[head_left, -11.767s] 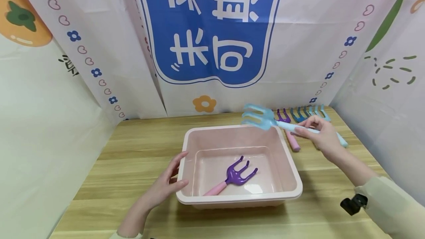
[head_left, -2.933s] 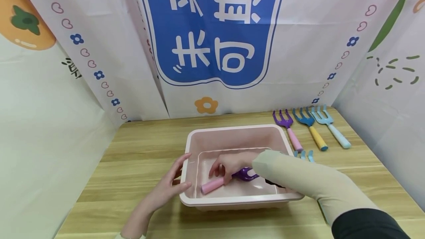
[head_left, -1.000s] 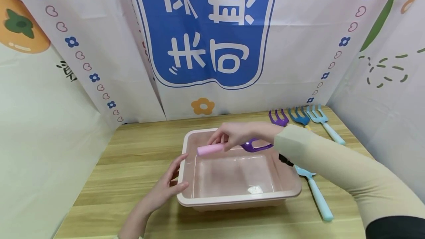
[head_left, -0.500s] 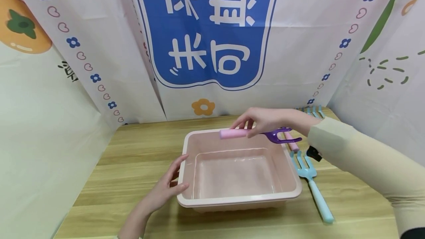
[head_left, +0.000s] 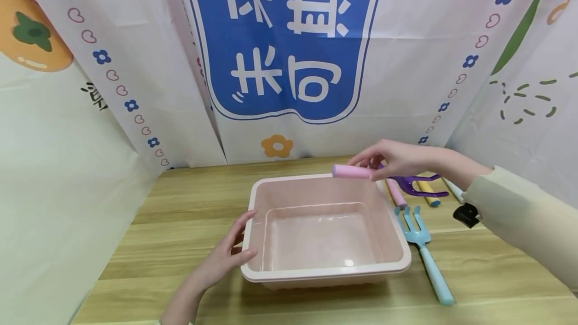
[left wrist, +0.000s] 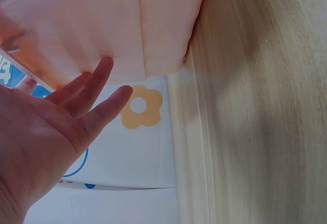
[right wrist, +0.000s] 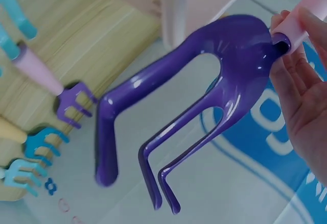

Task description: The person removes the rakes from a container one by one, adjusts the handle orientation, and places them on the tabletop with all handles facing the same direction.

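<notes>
In the head view my right hand [head_left: 402, 158] pinches the pink handle of a purple hand rake [head_left: 408, 183] above the far right corner of a pale pink plastic tub [head_left: 322, 274]. Its three bent prongs point right; the right wrist view shows the purple head [right wrist: 240, 55] up close. My left hand [head_left: 226, 250] rests against the tub's left side, fingers spread. In the left wrist view, the left hand's fingers [left wrist: 97, 86] are nearly straight and touch the outer wall. A light blue hand rake [head_left: 426, 260] lies on the table right of the tub.
Behind my right hand, partly hidden, lie more hand rakes: one with a pink handle [head_left: 396, 193], one with a yellow handle [head_left: 428, 192] and a light blue one [right wrist: 23, 175]. The wooden table [head_left: 180, 214] meets printed cloth walls at the back and sides.
My right hand has lifted the purple rake out of the tub and carried it up and right. Earlier it set the light blue rake down beside the tub. My left hand stays put.
</notes>
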{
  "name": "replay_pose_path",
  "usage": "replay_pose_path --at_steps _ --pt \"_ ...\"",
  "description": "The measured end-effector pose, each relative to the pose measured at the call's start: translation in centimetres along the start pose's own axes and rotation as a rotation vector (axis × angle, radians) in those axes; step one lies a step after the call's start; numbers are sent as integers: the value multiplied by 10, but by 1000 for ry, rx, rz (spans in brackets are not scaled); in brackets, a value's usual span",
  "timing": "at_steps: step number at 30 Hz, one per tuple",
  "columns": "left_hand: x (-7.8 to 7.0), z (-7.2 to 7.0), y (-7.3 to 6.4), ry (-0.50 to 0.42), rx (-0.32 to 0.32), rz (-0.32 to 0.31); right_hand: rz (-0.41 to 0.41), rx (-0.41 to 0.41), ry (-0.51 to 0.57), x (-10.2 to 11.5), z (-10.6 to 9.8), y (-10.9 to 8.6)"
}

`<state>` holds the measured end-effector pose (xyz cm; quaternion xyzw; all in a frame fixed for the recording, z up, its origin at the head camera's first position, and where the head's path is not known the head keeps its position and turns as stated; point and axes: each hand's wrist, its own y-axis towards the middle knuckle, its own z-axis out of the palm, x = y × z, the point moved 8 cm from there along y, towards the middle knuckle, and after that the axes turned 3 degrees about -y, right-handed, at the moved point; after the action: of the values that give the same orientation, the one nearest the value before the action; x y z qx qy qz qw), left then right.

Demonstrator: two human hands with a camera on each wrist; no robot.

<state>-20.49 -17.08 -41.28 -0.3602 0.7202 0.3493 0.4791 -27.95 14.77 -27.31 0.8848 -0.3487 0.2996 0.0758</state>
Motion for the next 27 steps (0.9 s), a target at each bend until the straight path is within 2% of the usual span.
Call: replay_pose_path --at_steps 10,17,21,27 --pt "0 0 0 5 0 -5 -37 -91 -14 -26 -11 -42" --pt "1 0 0 10 0 -12 4 -192 -62 -50 -13 -76" --pt "1 0 0 9 -2 -19 57 -238 -79 -70 -8 -98" --pt "1 0 -1 6 -4 -22 96 -218 -33 -102 14 -127"
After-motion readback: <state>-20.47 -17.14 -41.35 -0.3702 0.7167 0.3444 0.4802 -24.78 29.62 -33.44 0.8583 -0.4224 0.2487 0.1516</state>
